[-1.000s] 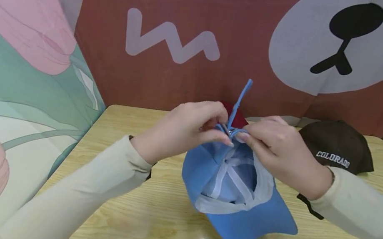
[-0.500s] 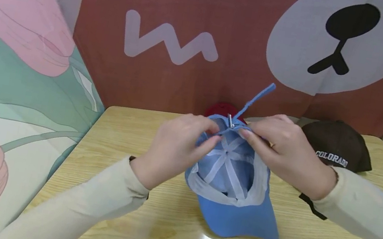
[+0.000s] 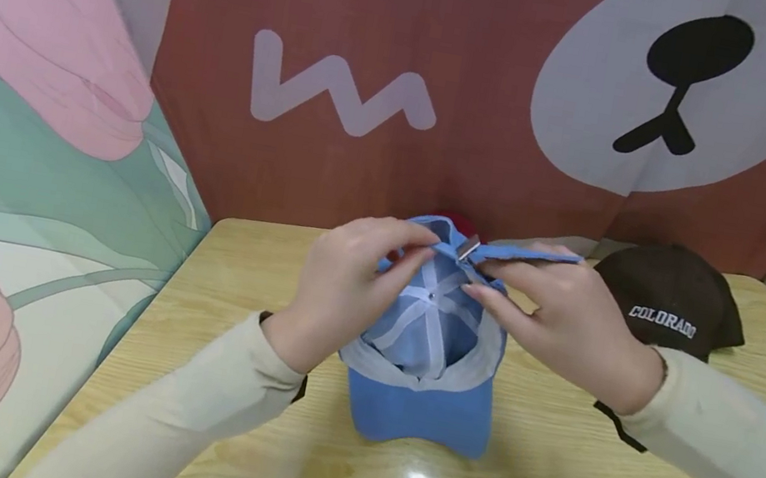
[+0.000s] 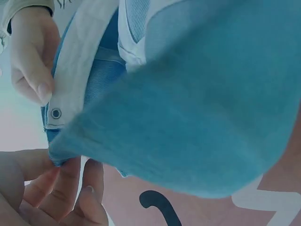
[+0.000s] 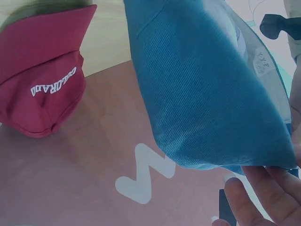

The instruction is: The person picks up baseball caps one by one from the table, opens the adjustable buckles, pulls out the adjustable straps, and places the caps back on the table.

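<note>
A blue baseball cap (image 3: pixel 418 414) hangs between both hands in the head view, its white-taped inside facing me and its brim toward me. My left hand (image 3: pixel 348 288) pinches the blue back strap left of the metal buckle (image 3: pixel 468 248). My right hand (image 3: pixel 563 320) grips the cap's back edge right of the buckle, thumb below. The strap's loose end (image 3: pixel 536 255) lies rightward over the right fingers. In the left wrist view, a metal eyelet (image 4: pixel 56 113) shows on the inner band. Cap fabric hides part of the fingers in both wrist views.
A dark brown cap (image 3: pixel 671 291) lettered COLORADO sits at the table's back right. A red cap (image 5: pixel 47 89) stands behind the blue one, mostly hidden in the head view. The wooden table (image 3: pixel 231 417) meets a printed cloth backdrop (image 3: pixel 361 7).
The brim has swung from the lower right to point straight toward me. The loose strap end has tipped from upright to rightward. My left fingers have shifted from the buckle to the strap beside it.
</note>
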`<state>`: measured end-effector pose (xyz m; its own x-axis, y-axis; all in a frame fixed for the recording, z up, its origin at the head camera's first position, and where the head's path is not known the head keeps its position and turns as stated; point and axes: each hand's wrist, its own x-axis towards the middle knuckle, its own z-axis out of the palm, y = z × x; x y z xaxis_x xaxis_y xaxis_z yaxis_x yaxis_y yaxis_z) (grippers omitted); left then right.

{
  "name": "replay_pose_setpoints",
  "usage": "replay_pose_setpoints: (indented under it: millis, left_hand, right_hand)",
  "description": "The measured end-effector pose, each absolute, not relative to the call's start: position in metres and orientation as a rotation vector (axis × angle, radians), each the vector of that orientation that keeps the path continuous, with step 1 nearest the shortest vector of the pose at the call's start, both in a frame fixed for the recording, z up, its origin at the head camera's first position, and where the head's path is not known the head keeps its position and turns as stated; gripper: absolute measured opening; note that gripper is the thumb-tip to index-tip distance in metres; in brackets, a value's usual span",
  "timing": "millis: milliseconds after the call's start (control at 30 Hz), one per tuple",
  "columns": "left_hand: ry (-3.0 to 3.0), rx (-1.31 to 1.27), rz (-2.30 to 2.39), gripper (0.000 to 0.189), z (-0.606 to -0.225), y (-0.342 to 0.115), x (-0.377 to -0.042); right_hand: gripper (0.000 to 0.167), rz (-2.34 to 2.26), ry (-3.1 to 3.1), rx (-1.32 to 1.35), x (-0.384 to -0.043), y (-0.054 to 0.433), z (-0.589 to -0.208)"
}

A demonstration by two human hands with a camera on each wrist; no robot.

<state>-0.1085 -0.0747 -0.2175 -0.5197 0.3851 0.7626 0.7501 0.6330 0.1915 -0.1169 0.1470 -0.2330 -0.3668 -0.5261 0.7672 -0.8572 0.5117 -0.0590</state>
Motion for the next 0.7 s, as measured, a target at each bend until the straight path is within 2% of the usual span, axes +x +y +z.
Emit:
replay_pose_setpoints:
  millis: [167, 467, 700]
  left_hand:
    - [-2.137, -0.864, -0.699, 0.013, -0.216, -0.077, -0.109]
    - [-2.116, -0.849, -0.735, 0.013, -0.210, -0.077, -0.109]
    - [-2.114, -0.847, -0.730, 0.013, -0.207, -0.076, -0.109]
  right_hand:
    - [0.059, 0.601, -2.024, 1.102, -0.111, 0.148, -0.232]
    - [0.040, 0.584, -1.711, 1.024, -0.110, 0.144, -0.226]
    - [0.045, 0.508, -1.776, 1.064, -0.117, 0.139, -0.225]
